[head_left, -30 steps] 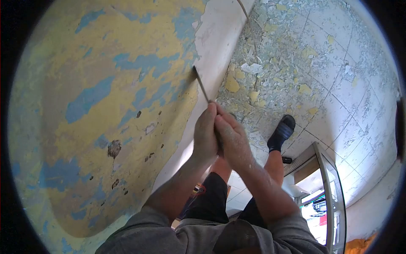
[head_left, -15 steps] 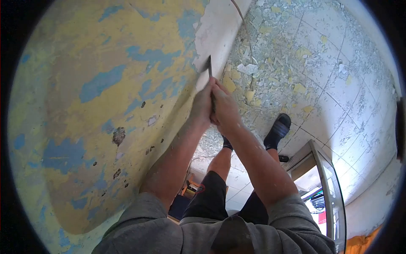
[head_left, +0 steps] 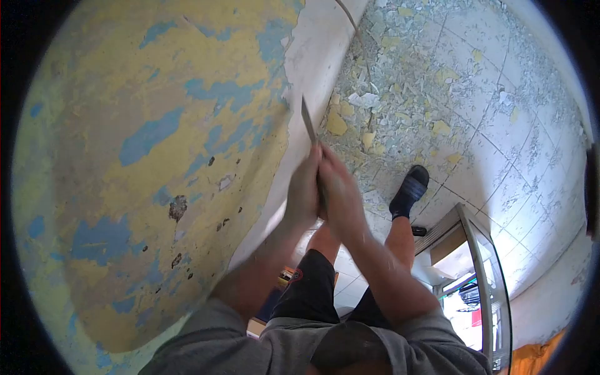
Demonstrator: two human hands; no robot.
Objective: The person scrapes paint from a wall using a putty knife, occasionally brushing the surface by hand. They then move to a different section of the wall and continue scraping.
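Both of my hands are wrapped round the handle of a scraper (head_left: pixel 307 117), its thin blade pointing away from me and seen nearly edge-on. My left hand (head_left: pixel 304 190) closes on the handle from the wall side. From the other side my right hand (head_left: pixel 339 190) presses against it, slightly blurred. Most of the handle is hidden in the grip. In this view the blade overlaps a bare white strip low on the wall (head_left: pixel 156 187), beside the ragged edge of the yellow and blue paint.
Paint flakes (head_left: pixel 400 94) litter the tiled floor (head_left: pixel 487 162) along the wall. A thin cable (head_left: pixel 353 22) runs down near the wall's base. My slippered foot (head_left: pixel 410 190) stands on the tiles, close to a glass-fronted cabinet (head_left: pixel 478 269) on the right.
My hands and the scraper have drawn back toward my body, and the blade has tilted. More of the white strip now shows along the lower wall beside my left arm.
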